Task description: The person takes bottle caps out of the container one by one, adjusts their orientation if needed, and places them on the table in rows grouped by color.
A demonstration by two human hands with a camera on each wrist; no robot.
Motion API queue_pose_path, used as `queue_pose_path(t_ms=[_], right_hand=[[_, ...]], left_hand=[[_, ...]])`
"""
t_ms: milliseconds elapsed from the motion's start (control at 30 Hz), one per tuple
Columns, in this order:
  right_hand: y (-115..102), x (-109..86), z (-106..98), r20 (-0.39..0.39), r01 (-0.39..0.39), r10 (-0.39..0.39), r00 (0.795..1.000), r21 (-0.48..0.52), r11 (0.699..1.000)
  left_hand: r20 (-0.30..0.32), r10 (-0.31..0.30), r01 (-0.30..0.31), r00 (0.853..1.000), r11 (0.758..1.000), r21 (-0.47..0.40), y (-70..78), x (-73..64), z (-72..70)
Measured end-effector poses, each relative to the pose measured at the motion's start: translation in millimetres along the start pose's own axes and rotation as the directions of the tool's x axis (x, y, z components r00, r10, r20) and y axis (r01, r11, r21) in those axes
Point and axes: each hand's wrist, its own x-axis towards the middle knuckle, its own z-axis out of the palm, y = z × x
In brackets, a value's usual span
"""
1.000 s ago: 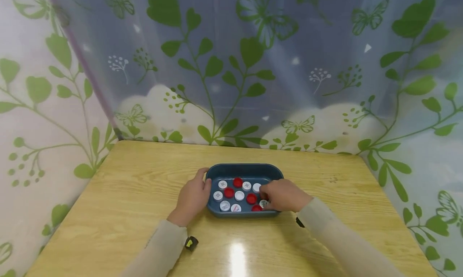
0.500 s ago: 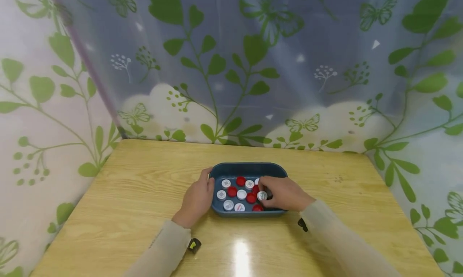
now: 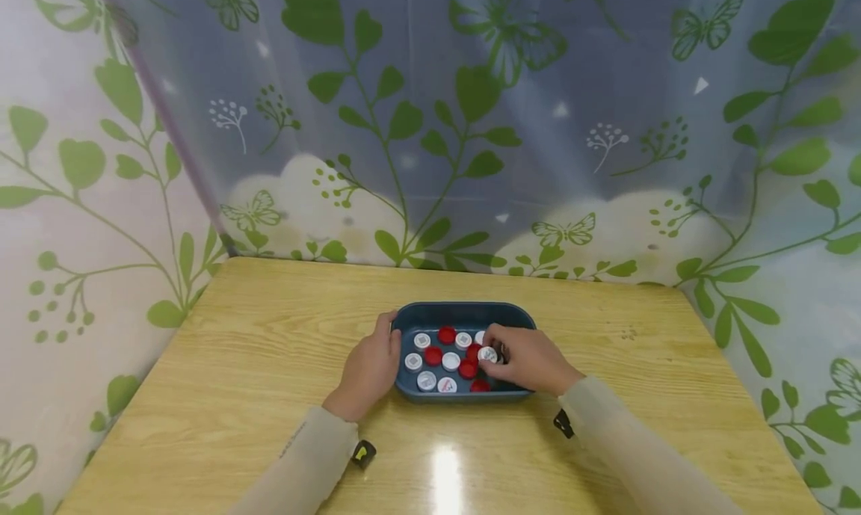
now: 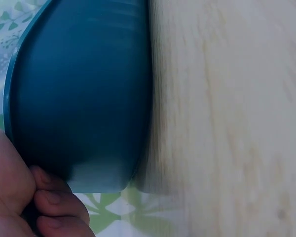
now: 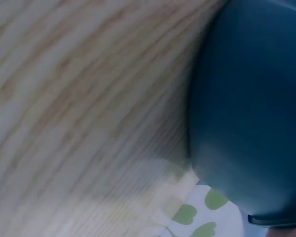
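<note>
the white cap (image 3: 487, 355) has shifted from the near wall of the tray (image 3: 464, 315), pinched within its right half by the right hand (image 3: 530, 356), lift unclear; the left hand (image 3: 368, 367) grips the left end, probably bracing it.

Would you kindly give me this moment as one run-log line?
left hand: holds end of blue tray | right hand: pinches white cap | in tray: red caps, other white caps | surface: wood-grain table
</note>
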Motion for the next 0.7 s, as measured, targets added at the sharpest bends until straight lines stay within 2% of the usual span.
queue_pose_path(t_ms=[133, 233, 500, 700], right_hand=[[1.2, -1.3, 1.1, -0.021, -0.019, 0.020, 1.000, 0.016, 1.000], [0.9, -1.7, 1.2, -0.020, -0.009, 0.009, 1.000, 0.006, 1.000], [0.0, -2.1, 0.1, -0.038, 0.047, -0.048, 0.998, -0.018, 0.999], [1.9, -1.9, 2.9, -0.048, 0.049, -0.050, 0.998, -0.014, 0.999]], left_hand=[[0.008, -0.014, 0.014, 1.000, 1.000, 0.011, 0.8, -0.4, -0.6], [0.014, -0.023, 0.023, 1.000, 1.000, 0.011, 1.5, -0.7, -0.7], [-0.005, -0.002, 0.002, 1.000, 1.000, 0.013, 2.8, 1.2, -0.3], [-0.008, -0.006, 0.006, 1.000, 1.000, 0.030, -0.6, 1.4, 1.9]])
